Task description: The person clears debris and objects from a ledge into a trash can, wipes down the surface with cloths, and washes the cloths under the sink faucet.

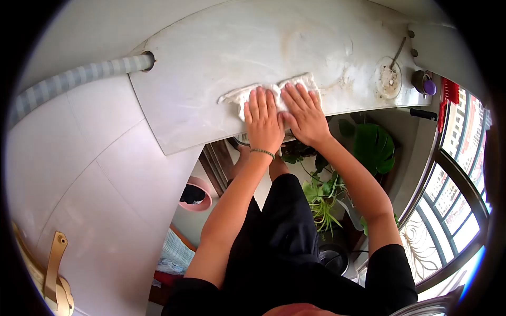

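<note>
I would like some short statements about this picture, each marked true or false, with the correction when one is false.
1. The left hand and the right hand both lie on the white cloth. True.
2. The person wears no bracelet. False: a bracelet circles the left wrist.
3. The grey hose meets the counter at a round hole. True.
4. The pink basin stands on the counter. False: the pink basin is lower, below the counter's level.
5. Green leaves show right of the pink basin in the picture. True.
</note>
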{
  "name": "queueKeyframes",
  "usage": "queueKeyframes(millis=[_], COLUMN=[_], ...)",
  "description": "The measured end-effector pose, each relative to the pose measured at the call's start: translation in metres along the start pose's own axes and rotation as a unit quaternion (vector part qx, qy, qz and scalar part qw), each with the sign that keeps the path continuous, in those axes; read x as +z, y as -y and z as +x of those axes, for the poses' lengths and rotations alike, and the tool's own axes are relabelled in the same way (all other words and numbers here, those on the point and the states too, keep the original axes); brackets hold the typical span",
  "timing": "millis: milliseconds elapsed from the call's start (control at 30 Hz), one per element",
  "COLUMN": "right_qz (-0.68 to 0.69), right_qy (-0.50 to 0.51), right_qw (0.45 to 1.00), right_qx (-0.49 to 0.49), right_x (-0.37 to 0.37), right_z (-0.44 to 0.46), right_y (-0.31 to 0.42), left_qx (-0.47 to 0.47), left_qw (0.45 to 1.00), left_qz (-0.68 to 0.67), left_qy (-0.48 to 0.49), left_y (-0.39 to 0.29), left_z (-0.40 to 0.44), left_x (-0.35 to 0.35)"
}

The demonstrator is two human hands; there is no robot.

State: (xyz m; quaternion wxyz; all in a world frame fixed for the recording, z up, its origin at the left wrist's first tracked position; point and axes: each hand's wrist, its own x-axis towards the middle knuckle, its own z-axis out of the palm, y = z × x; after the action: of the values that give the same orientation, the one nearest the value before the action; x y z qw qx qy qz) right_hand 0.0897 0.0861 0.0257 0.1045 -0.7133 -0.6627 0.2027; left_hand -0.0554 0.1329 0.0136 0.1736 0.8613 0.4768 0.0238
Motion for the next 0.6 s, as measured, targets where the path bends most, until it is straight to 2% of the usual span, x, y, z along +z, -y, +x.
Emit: queueKeyframes(millis=[233,267,300,333,367,600], right_qz=[-0.075,-0.075,-0.076,-0.077,-0.077,-0.051], right_qy=[-0.176,-0.153,-0.129,-0.124,-0.119,-0.128], right_qw=[0.981,0.985,0.989,0.989,0.989,0.99], right_qx=[-0.035,-0.026,-0.017,-0.024,-0.032,-0.014], right_x=[-0.007,-0.018,-0.029,-0.034,-0.037,-0.024], right_z=[0.157,0.181,0.2,0.211,0.219,0.192], right_y=[-0.085,-0.094,-0.102,-0.11,-0.116,-0.112], left_qx=[0.085,0.123,0.138,0.165,0.165,0.142], left_qw=[0.982,0.971,0.971,0.968,0.974,0.98], left_qz=[0.017,0.036,0.011,0.064,0.06,0.051], left_qy=[-0.168,-0.2,-0.196,-0.179,-0.144,-0.127], left_y=[0.002,0.008,0.008,0.017,0.013,0.001], left_z=[0.185,0.213,0.23,0.261,0.263,0.236], left_x=[0.019,0.02,0.004,0.014,0.003,0.012])
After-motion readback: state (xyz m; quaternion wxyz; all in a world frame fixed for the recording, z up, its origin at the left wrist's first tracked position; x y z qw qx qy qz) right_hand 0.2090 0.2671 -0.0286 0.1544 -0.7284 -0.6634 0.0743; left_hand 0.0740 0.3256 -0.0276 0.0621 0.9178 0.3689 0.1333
